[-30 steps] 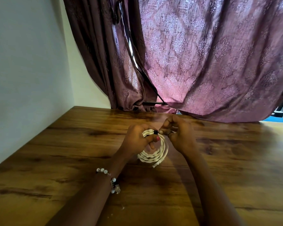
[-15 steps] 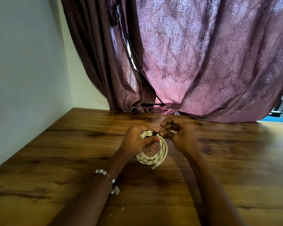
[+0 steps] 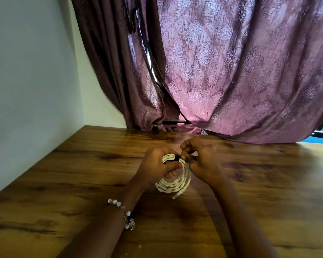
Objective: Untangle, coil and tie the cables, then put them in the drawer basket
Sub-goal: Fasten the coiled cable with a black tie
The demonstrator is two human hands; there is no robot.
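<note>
1. A white coiled cable [image 3: 172, 180] is held upright between both hands just below the centre of the frame, its lower loops hanging close over the wooden tabletop [image 3: 78, 175]
2. The left hand [image 3: 155, 167] grasps the coil's left side, fingers curled through the loop and thumb laid across the strands
3. A black tie [image 3: 177, 158] wraps the strands at the top of the coil; the right hand [image 3: 203, 162] pinches at it with fingers curled, just right of the coil
4. A connector plug [image 3: 179, 192] sticks out at the coil's lower right
5. Whether the coil touches the tabletop cannot be told; the tie's loose end is hidden by the right fingers
6. A beaded bracelet [image 3: 122, 213] circles the left wrist; a purple curtain [image 3: 231, 71] hangs behind, cut off at the top
</note>
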